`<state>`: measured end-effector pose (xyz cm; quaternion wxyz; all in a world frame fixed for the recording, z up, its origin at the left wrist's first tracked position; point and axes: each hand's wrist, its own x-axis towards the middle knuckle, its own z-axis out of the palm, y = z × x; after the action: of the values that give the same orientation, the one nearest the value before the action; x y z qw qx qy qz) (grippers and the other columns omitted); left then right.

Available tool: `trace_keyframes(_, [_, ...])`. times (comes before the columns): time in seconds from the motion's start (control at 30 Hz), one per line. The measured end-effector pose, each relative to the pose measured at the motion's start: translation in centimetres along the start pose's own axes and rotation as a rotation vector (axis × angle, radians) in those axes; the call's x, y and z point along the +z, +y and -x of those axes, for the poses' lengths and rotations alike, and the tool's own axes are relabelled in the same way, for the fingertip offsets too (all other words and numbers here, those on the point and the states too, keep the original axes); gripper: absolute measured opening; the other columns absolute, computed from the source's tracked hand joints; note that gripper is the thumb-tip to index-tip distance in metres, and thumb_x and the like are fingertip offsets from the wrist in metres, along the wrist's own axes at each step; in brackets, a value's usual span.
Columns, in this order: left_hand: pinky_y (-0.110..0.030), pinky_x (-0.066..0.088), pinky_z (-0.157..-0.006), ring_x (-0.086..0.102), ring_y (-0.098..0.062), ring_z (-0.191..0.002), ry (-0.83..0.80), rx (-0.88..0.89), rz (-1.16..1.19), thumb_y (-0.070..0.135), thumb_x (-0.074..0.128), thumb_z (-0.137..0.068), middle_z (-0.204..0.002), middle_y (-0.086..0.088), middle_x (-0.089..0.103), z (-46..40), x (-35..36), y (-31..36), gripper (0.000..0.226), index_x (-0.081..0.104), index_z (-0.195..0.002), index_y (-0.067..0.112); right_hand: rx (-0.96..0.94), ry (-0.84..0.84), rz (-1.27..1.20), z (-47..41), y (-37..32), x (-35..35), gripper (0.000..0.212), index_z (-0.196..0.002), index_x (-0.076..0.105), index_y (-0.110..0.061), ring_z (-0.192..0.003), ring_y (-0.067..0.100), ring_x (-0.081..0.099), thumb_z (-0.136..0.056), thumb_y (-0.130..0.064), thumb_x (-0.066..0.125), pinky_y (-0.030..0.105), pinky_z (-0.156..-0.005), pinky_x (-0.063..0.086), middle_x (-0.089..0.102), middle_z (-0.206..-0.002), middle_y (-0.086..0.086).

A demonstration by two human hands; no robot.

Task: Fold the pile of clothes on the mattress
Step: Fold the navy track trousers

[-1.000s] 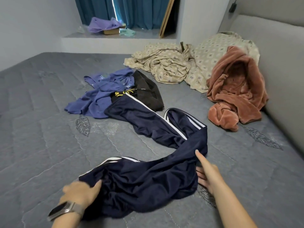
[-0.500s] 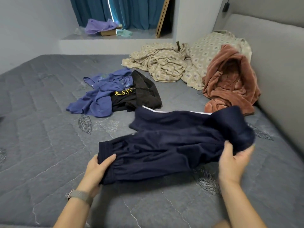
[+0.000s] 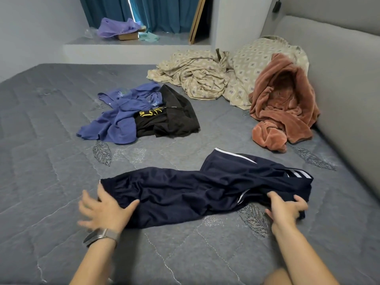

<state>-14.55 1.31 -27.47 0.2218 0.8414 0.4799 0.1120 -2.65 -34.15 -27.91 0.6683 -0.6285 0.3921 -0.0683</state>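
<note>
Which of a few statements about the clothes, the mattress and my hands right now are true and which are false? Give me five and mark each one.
1. The navy track pants lie on the grey mattress. True.
2. The left hand wears a watch on its wrist. True.
3. The right hand holds the purple garment. False: it grips the navy track pants.
4. The rust fleece robe lies by the padded headboard. True.
5. The black garment is neatly folded. False: it lies crumpled beside the purple garment.
</note>
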Motion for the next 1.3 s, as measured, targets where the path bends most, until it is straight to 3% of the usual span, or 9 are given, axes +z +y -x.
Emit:
trace_keyframes(0.17, [-0.064, 0.026, -0.108, 0.031, -0.03, -0.138, -0.214, 0.78, -0.395, 0.055, 0.077, -0.06, -0.149, -0.001, 0.034, 4.1, 3.2, 1.6, 0.092, 0.037, -0.141, 0.04, 0.173, -0.071, -0.418, -1.9, -0.3, 0.2, 0.088, -0.14, 0.017, -0.029, -0.114, 0.028, 0.054, -0.078, -0.006, 0.075, 0.048, -0.073, 0.056, 0.037, -0.138, 0.012])
trace_keyframes(0.33, [-0.066, 0.017, -0.108, 0.014, -0.019, -0.142, -0.373, 0.616, -0.483, 0.026, 0.047, -0.091, -0.155, 0.014, 0.012, 3.8, 4.6, 1.2, 0.071, 0.009, -0.143, 0.057, 0.149, -0.21, -0.13, -2.8, 0.9, 0.5, 0.094, -0.141, 0.007, -0.03, -0.084, 0.029, 0.063, -0.08, -0.014, 0.077, 0.049, -0.077, 0.057, 0.056, -0.108, 0.013])
trace_keyframes(0.47, [-0.063, 0.024, -0.107, 0.032, -0.02, -0.136, -0.282, 0.552, -0.356, 0.007, 0.042, -0.092, -0.15, 0.01, 0.035, 1.4, 3.2, -0.1, 0.062, 0.038, -0.14, 0.046, 0.033, -0.042, -0.2, -3.9, 0.3, 0.2, 0.037, -0.123, 0.047, -0.012, -0.084, 0.016, 0.06, -0.088, -0.005, 0.057, 0.032, -0.072, 0.052, 0.057, -0.11, 0.01])
trace_keyframes(0.57, [-0.057, 0.036, -0.1, 0.056, -0.033, -0.115, -0.063, 0.55, -0.087, -0.015, 0.056, -0.07, -0.118, -0.005, 0.067, 0.0, 2.0, -1.6, 0.058, 0.07, -0.111, 0.024, -0.334, 0.041, -0.269, -3.0, -1.7, -1.4, 0.027, -0.105, 0.043, -0.024, -0.058, -0.006, 0.048, -0.092, -0.001, 0.051, 0.009, -0.058, 0.038, 0.05, -0.083, 0.004])
trace_keyframes(0.73, [-0.041, 0.044, -0.094, 0.057, -0.035, -0.108, 0.087, 0.468, -0.073, -0.02, 0.057, -0.064, -0.105, -0.012, 0.069, -0.5, -0.1, -3.7, 0.056, 0.076, -0.1, 0.018, -0.807, -0.067, 0.136, 0.1, -3.5, -3.5, 0.027, -0.098, 0.052, -0.037, -0.068, 0.018, 0.054, -0.086, -0.013, 0.056, 0.03, -0.066, 0.04, 0.06, -0.086, 0.002])
trace_keyframes(0.93, [-0.049, 0.026, -0.113, 0.024, -0.02, -0.143, -0.463, 0.33, -0.688, 0.028, 0.045, -0.088, -0.155, 0.006, 0.028, 1.8, -1.2, -2.9, 0.062, 0.028, -0.147, 0.036, -0.026, -0.64, 1.048, -0.4, -0.9, -5.0, 0.054, -0.134, 0.036, -0.036, -0.068, 0.027, 0.065, -0.087, -0.015, 0.056, 0.03, -0.059, 0.051, 0.071, -0.094, 0.015])
trace_keyframes(1.03, [-0.058, 0.01, -0.114, -0.003, -0.02, -0.148, -0.589, 0.432, -0.652, 0.056, 0.048, -0.078, -0.161, 0.004, -0.002, 5.2, 0.0, -0.9, 0.093, 0.001, -0.153, 0.026, -0.294, -0.223, 0.718, -2.5, -1.7, -5.3, 0.081, -0.141, 0.019, -0.026, -0.101, 0.036, 0.059, -0.081, -0.019, 0.072, 0.04, -0.085, 0.047, 0.058, -0.122, 0.02])
trace_keyframes(1.17, [-0.052, -0.002, -0.116, -0.012, -0.013, -0.147, -0.57, 0.842, -0.443, 0.076, 0.02, -0.062, -0.157, 0.017, -0.015, 9.1, 2.2, 2.1, 0.097, -0.005, -0.149, 0.042, 0.147, -0.125, 0.049, -4.5, -1.8, -4.2, 0.09, -0.137, 0.017, -0.024, -0.101, 0.026, 0.058, -0.074, -0.016, 0.081, 0.039, -0.064, 0.053, 0.047, -0.132, 0.01])
trace_keyframes(1.3, [-0.052, -0.007, -0.115, -0.014, -0.013, -0.147, -0.607, 0.946, -0.419, 0.089, -0.011, -0.06, -0.157, 0.02, -0.011, 10.6, 5.2, 4.1, 0.095, -0.001, -0.146, 0.051, 0.307, -0.179, -0.276, -5.6, -2.3, -3.9, 0.04, -0.113, 0.052, -0.009, -0.073, 0.021, 0.061, -0.078, -0.005, 0.072, 0.03, -0.043, 0.053, 0.064, -0.093, 0.011])
